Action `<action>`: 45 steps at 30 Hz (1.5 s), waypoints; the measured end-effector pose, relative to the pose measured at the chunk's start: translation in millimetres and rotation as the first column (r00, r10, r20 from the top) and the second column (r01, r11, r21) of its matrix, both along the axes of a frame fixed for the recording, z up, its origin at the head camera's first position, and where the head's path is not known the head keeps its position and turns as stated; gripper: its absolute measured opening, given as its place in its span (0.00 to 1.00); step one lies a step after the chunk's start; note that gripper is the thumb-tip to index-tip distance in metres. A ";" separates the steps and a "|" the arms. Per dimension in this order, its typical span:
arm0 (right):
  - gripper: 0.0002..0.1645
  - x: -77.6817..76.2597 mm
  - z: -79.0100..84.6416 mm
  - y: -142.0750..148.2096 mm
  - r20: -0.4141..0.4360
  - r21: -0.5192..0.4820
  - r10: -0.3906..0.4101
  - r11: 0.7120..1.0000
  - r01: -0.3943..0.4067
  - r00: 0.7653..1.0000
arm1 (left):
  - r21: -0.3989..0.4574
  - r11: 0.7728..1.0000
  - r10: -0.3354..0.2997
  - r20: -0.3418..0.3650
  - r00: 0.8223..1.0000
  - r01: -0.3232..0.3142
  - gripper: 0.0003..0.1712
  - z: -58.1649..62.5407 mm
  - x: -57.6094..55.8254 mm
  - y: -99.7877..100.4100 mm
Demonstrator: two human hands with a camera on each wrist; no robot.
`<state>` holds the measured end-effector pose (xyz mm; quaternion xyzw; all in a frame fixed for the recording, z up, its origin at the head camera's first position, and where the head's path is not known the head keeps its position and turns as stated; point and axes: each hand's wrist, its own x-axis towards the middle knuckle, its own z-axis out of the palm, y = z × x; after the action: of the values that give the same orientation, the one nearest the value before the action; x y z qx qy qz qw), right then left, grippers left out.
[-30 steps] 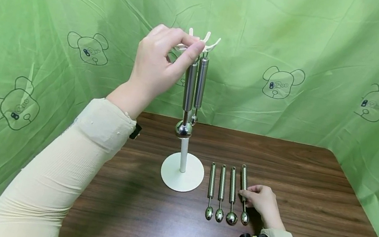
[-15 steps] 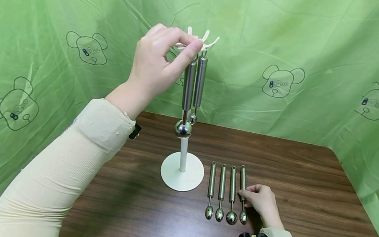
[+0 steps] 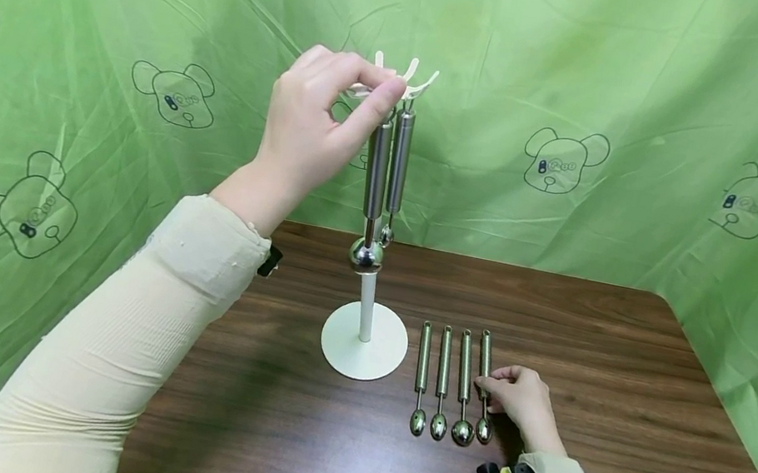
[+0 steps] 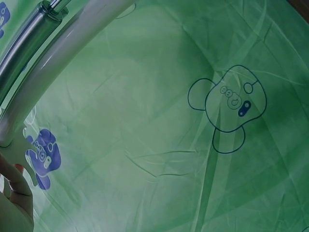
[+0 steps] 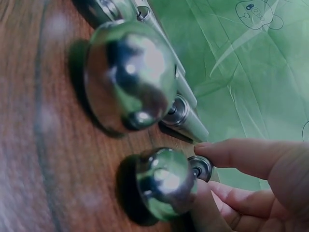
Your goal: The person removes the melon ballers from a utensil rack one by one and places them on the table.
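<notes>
A white stand (image 3: 360, 360) with upward-curving hooks rises from a round base. My left hand (image 3: 325, 113) pinches its top between thumb and forefinger, hiding part of the hooks. From the hooks hang a large melon baller (image 3: 377, 173) and a smaller melon baller (image 3: 401, 160). In the left wrist view, the stand's pole (image 4: 50, 60) runs beside a metal handle (image 4: 29, 43). My right hand (image 3: 522, 406) pinches the handle of the rightmost melon baller (image 3: 485, 357) on the table. Its rounded bowl (image 5: 166, 183) faces up in the right wrist view.
Three more melon ballers, one of them the middle melon baller (image 3: 444, 366), lie in a row left of my right hand, handles pointing away. The brown wooden table (image 3: 660, 455) ends at a green curtain (image 3: 466, 176) with printed bear heads.
The bowl end of the rightmost melon baller has shifted slightly left, closer to its neighbour, in my right hand. My left hand stays at the stand's top.
</notes>
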<state>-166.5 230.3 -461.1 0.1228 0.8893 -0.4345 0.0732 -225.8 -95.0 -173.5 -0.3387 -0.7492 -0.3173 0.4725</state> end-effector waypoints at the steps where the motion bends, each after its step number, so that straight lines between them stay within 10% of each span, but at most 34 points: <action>1: 0.22 -0.4 0.2 -0.2 0.001 0.000 0.001 1.000 -0.001 1.000 | 0.000 1.000 0.000 0.000 1.000 0.000 0.16 0.1 0.1 -0.1; 28: 0.33 6.0 7.8 2.8 0.018 -0.076 0.009 0.997 -0.007 1.000 | 0.000 1.000 0.013 0.037 0.999 -0.013 0.15 1.4 2.8 -1.4; 45: 0.37 5.9 60.4 -10.7 -0.171 -0.135 -0.013 0.991 -0.010 0.985 | -0.042 0.999 0.027 0.002 1.000 -0.027 0.14 3.6 2.7 -1.9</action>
<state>-160.6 219.6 -400.7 0.0802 0.8608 -0.5027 0.0041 -223.2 -96.9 -169.9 -0.3379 -0.7610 -0.2955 0.4684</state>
